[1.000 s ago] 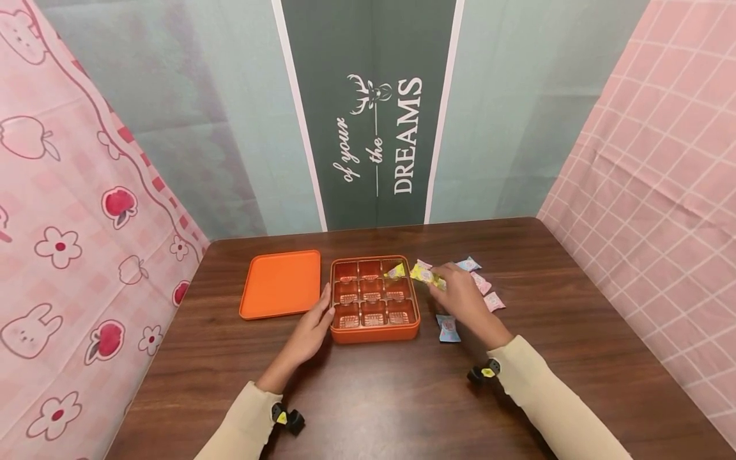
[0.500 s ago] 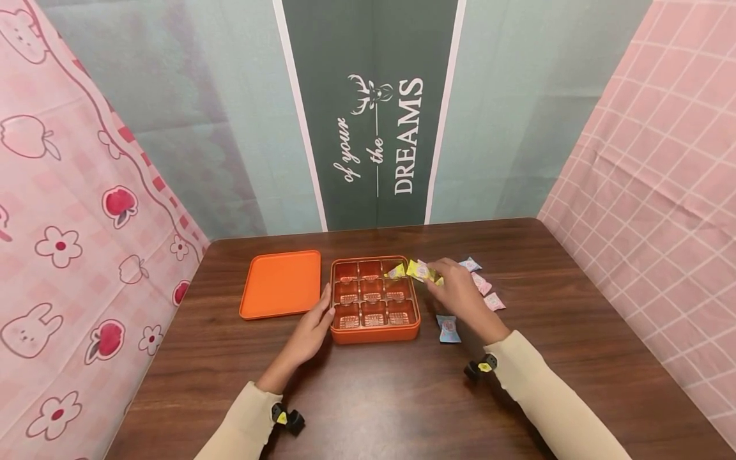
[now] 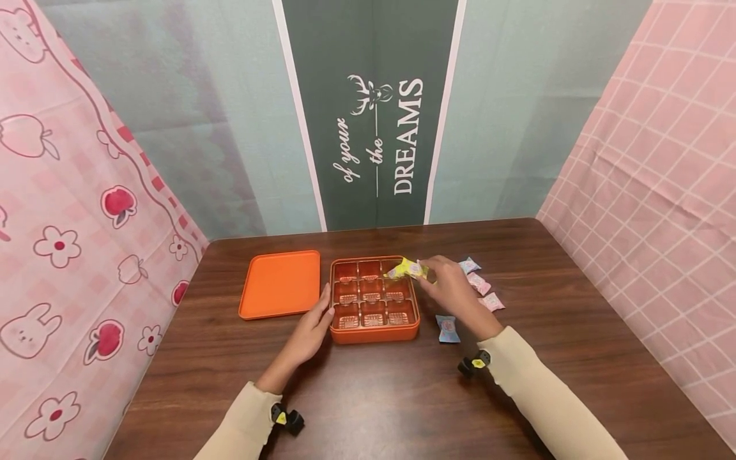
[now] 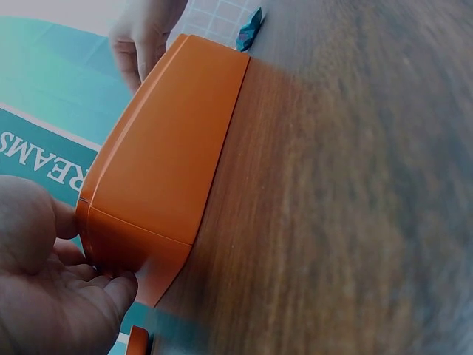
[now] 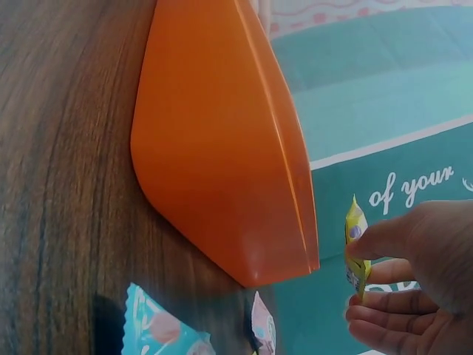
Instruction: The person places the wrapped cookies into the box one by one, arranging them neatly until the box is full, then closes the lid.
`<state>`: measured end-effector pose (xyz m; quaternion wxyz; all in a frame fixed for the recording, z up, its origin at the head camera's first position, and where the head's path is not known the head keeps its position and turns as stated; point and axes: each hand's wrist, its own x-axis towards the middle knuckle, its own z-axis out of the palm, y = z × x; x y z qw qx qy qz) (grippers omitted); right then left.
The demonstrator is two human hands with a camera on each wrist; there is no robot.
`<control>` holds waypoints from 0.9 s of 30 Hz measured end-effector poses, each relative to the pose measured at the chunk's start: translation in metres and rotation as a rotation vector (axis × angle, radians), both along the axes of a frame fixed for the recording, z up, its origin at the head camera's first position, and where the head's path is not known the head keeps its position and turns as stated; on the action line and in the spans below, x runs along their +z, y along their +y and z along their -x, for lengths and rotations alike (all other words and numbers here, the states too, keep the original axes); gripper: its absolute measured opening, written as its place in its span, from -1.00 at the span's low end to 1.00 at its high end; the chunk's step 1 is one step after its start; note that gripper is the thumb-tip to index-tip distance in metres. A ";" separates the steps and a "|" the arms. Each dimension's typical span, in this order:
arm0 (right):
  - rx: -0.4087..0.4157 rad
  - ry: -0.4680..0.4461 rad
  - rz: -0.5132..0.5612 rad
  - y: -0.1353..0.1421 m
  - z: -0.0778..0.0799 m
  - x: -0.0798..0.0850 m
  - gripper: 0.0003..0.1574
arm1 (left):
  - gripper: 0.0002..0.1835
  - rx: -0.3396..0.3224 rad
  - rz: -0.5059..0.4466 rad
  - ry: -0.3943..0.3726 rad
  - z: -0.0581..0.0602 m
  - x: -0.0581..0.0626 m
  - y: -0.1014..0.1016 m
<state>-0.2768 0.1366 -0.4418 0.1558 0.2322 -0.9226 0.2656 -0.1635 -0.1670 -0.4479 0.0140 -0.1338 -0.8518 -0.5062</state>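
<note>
My right hand (image 3: 451, 291) pinches a yellow-wrapped candy (image 3: 414, 268) between thumb and fingers, over the back right corner of the orange box (image 3: 375, 335). The right wrist view shows this wrapper upright in the fingertips, above the box's rim. A second yellow candy (image 3: 394, 272) lies in the back right compartment, partly overlapped by the held one. The other compartments of the clear divided insert hold nothing. My left hand (image 3: 308, 332) rests along the box's left wall with fingers extended; in the left wrist view its thumb and fingers touch the box's corner and side.
The orange lid (image 3: 280, 284) lies left of the box. Right of the box are a blue candy (image 3: 448, 328), and farther back another blue one and pink candies (image 3: 478, 283), partly behind my right hand. Fabric backdrops stand around the dark wooden table (image 3: 368, 396).
My right hand has carried the yellow candy leftward from the candy pile to over the box's back right corner. The left hand, box and lid have stayed put.
</note>
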 end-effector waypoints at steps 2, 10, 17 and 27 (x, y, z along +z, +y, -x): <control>0.011 -0.005 0.001 -0.002 0.000 0.000 -0.56 | -0.40 -0.001 -0.001 0.005 0.000 -0.001 0.000; 0.038 -0.020 -0.011 -0.008 0.005 0.002 -0.58 | -0.40 -0.010 0.000 0.011 0.001 -0.003 -0.001; 0.039 -0.031 -0.031 -0.013 0.010 0.004 -0.61 | -0.40 -0.016 -0.004 0.024 0.001 -0.004 -0.001; 0.079 -0.003 -0.036 -0.023 0.014 0.007 -0.60 | -0.41 -0.016 -0.010 0.030 0.001 -0.003 -0.001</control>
